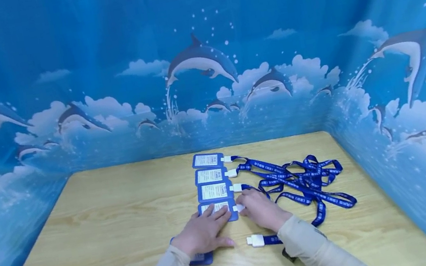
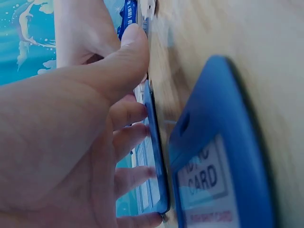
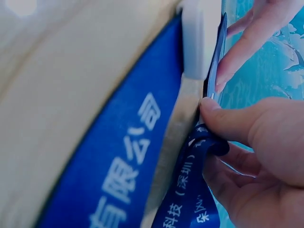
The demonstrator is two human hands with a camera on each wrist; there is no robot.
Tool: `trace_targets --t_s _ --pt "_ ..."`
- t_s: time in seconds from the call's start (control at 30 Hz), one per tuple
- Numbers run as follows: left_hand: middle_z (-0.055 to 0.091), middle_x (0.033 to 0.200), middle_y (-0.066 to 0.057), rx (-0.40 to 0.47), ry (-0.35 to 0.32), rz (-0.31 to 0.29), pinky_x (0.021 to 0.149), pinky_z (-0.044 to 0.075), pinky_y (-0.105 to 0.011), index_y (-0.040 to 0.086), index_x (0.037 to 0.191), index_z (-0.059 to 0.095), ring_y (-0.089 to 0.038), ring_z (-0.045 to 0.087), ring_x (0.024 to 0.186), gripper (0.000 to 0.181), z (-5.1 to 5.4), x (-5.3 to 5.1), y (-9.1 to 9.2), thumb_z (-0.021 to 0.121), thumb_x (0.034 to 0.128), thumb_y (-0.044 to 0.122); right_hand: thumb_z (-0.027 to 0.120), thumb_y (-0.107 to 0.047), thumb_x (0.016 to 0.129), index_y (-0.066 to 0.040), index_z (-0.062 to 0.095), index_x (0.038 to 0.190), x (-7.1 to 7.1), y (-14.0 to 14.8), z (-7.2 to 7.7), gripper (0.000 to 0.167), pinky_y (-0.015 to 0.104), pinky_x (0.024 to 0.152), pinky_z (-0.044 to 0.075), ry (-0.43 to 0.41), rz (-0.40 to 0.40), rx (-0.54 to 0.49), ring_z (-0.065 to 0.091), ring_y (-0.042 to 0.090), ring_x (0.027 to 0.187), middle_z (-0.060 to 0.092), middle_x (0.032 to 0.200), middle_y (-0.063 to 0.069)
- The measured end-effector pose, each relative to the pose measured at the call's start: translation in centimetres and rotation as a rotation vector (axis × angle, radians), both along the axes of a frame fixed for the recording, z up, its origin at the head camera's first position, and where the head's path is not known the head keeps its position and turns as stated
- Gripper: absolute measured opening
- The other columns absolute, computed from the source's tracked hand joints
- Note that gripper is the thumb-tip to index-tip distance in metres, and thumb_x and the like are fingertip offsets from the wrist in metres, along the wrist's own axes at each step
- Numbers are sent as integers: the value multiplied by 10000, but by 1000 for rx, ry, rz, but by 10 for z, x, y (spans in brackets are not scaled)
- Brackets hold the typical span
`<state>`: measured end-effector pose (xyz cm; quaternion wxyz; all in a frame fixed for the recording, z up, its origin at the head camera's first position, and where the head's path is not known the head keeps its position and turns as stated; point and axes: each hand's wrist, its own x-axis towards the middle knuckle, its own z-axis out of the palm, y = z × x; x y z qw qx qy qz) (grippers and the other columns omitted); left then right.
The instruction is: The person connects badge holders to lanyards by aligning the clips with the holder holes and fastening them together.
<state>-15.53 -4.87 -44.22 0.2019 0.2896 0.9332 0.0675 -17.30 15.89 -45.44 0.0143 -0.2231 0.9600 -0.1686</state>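
My left hand (image 1: 204,234) lies with spread, straight fingers on the nearest blue card holder (image 1: 233,216) of a column. My right hand (image 1: 262,209) pinches the white clip (image 1: 239,208) at that holder's right end; in the right wrist view, thumb and fingers close around the end of its dark blue lanyard (image 3: 183,190). Partly under my left wrist lies a separate blue card holder (image 1: 202,260), its slot (image 2: 184,124) bare in the left wrist view. Beside my right sleeve rests a lanyard with a loose white clip (image 1: 257,240).
Farther up the column are several blue holders, including the top card holder (image 1: 196,160), each joined to a white clip. Their lanyards (image 1: 309,183) lie tangled at the right of the wooden table (image 1: 106,224). A dolphin-printed curtain (image 1: 134,136) surrounds the table's back and sides.
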Motion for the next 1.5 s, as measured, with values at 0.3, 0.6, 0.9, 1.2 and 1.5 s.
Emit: trace_targets --t_s 0.3,0.6,0.9,1.2,1.5 --pt "251 1671 78 6 -16 -4 1210 253 -640 281 1581 342 -310 197 1554 818 3 -3 -1 530 905 701 783 -150 871 -54 722 1167 0 4 2 317 489 1040 529 -15 18 3 638 320 1183 707 1211 126" --pt "258 1670 64 18 0 -14 1200 265 -649 270 1576 357 -321 208 1550 810 0 0 -1 537 907 689 738 -245 929 -60 701 1233 6 11 13 358 523 1056 510 -23 -10 -42 627 323 1208 690 1252 130" --pt "240 1677 29 58 73 -36 1204 257 -649 237 1592 324 -319 202 1551 806 7 -5 0 524 937 662 734 -245 940 -110 720 1216 18 20 40 307 436 952 581 14 -78 -164 674 234 1099 718 1175 44" --pt "217 1687 -29 162 86 -27 1173 353 -603 212 1599 306 -356 287 1515 758 34 -2 -8 533 978 583 769 -252 900 -78 745 1118 42 34 35 280 274 792 602 -55 79 -146 690 136 900 744 1036 35" --pt "246 1675 -69 155 82 -38 1180 369 -555 201 1587 332 -351 303 1508 742 36 12 -12 542 978 568 879 -301 745 -126 765 1035 58 37 13 358 200 718 530 -230 125 -59 567 11 795 660 919 -107"
